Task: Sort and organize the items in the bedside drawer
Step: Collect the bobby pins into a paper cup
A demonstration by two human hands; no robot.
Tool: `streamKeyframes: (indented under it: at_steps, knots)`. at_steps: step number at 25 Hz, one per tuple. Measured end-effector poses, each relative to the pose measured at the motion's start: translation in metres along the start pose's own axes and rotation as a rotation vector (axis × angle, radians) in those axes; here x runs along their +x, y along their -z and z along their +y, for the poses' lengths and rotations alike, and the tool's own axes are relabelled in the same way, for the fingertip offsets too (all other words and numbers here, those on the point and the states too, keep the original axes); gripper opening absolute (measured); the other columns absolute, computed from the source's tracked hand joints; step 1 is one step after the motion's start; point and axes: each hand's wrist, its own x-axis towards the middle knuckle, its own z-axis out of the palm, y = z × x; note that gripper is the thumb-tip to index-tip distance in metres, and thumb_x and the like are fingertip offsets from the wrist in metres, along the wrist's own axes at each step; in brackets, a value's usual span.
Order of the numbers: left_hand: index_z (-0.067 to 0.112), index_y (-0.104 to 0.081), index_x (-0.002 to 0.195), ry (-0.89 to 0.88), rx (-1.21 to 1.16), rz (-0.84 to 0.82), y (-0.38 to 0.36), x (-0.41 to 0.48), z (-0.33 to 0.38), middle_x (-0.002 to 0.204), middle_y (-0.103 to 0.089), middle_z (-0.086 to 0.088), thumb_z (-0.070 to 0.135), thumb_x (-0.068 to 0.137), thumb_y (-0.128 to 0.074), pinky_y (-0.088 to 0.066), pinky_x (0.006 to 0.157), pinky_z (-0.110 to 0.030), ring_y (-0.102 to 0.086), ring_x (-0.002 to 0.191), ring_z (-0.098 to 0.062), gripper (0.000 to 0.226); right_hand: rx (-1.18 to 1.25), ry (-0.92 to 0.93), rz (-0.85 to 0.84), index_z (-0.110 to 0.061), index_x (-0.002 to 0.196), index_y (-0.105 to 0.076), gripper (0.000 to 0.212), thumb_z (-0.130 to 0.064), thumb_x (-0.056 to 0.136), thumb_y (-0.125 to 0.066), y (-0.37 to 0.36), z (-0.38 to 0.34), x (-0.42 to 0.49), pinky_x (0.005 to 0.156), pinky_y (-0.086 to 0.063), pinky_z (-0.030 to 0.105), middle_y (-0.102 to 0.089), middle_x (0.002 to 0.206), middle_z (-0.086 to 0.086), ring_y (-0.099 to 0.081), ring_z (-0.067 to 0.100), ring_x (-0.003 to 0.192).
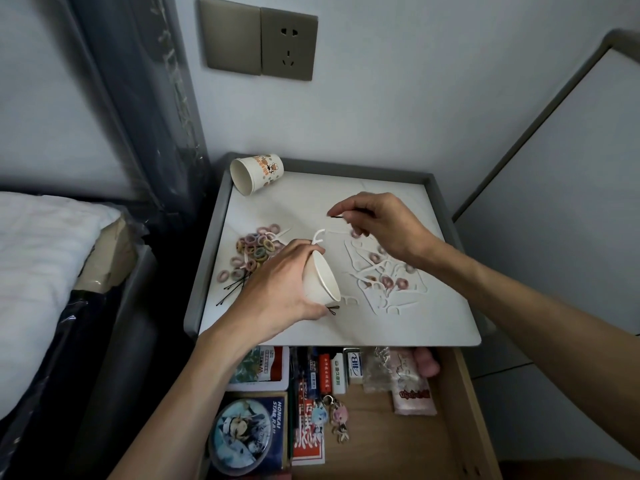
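where the white desk (381, 188) stands above the open drawer (462, 407) of packets (412, 386), lighters (325, 374) and keychains (329, 417), the left hand (277, 292) grips a tilted paper cup (320, 278) and the right hand (377, 223) pinches a black hairpin (337, 217) over scattered floss picks (377, 275); a printed cup (256, 173) lies on its side at the desk's back left corner, and hair ties (258, 245) sit heaped near its left edge, loose hairpins (235, 287) beside them.

Open drawer (381, 441), front left: blue package (277, 424) behind round badge (239, 438), white vertical lettering reads "HONKAI STAR RAI", end cut off. Small white box (354, 363) at the back: blue logo, letters uncertain. Red packet (306, 441) and pink pouch (414, 394): Chinese characters, not legible. Printed cup (258, 173) on the top: lettering too small.
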Motion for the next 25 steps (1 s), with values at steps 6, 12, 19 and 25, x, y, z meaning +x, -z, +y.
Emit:
streamKeyframes:
  at_steps: [6, 12, 19, 25]
  knots:
    - [0.027, -0.043, 0.138, 0.014, 0.011, -0.002, 0.002, -0.001, 0.000, 0.138, -0.044, 0.017, 0.035, 0.062, -0.087, -0.036, 0.094, -0.024, -0.043, 0.116, -0.002, 0.088, -0.065, 0.091, -0.031, -0.010, 0.086, -0.074, 0.003, -0.008, 0.087, -0.072, -0.017, -0.015, 0.004, 0.059, -0.042, 0.017, -0.067, 0.079, 0.002, -0.055, 0.006, 0.055]
    - [0.026, -0.045, 0.138, 0.037, 0.033, 0.003, 0.003, -0.002, -0.001, 0.136, -0.050, 0.014, 0.035, 0.062, -0.087, -0.037, 0.092, -0.023, -0.048, 0.118, -0.007, 0.088, 0.132, -0.001, -0.050, -0.007, 0.085, -0.071, 0.009, -0.002, 0.090, -0.066, -0.018, -0.009, 0.001, 0.058, -0.042, 0.018, -0.063, 0.072, -0.003, -0.049, 0.007, 0.056]
    - [0.026, -0.049, 0.133, 0.050, -0.024, 0.025, 0.004, 0.000, -0.001, 0.130, -0.053, 0.013, 0.035, 0.060, -0.088, -0.041, 0.089, -0.026, -0.050, 0.112, -0.007, 0.084, 0.261, -0.024, -0.058, -0.005, 0.105, -0.074, 0.016, -0.005, 0.093, -0.064, -0.012, -0.009, -0.002, 0.063, -0.037, 0.025, -0.056, 0.065, 0.006, -0.043, 0.009, 0.059]
    - [0.026, -0.044, 0.136, 0.037, 0.016, -0.006, 0.001, -0.001, 0.003, 0.130, -0.050, 0.014, 0.038, 0.062, -0.086, -0.038, 0.089, -0.026, -0.047, 0.114, -0.007, 0.087, 0.157, -0.045, -0.081, -0.011, 0.088, -0.077, 0.005, -0.010, 0.087, -0.073, -0.029, -0.015, 0.002, 0.060, -0.044, 0.021, -0.070, 0.073, 0.011, -0.049, 0.010, 0.056]
